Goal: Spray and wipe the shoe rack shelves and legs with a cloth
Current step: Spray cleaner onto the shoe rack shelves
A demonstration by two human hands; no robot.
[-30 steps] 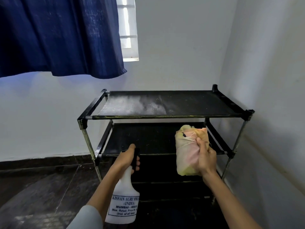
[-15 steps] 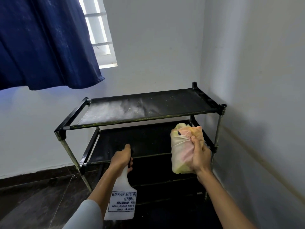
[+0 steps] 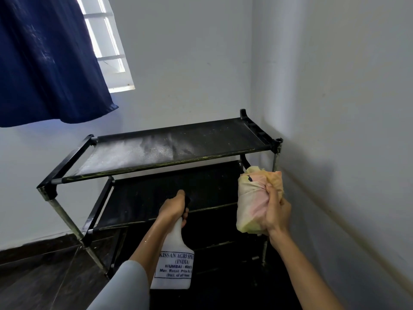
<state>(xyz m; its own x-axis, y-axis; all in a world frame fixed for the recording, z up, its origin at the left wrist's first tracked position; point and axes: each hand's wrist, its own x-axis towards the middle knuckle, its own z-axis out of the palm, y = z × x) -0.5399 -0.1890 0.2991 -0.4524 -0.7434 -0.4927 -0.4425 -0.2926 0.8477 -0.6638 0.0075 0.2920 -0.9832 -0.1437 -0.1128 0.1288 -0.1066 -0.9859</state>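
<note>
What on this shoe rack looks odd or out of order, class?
The top shelf carries a pale, speckled patch over its left half, like spray or dust, while its right half looks dark. Yellowish flecks line its front bar. Nothing looks bent or toppled.

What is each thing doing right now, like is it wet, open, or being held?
Top shelf: damp sheen on left half, dark on right.
Bottle: upright, left hand grips its trigger.
Cloth: bunched, held by right hand.
Curtain: pulled aside, window partly uncovered.
</note>
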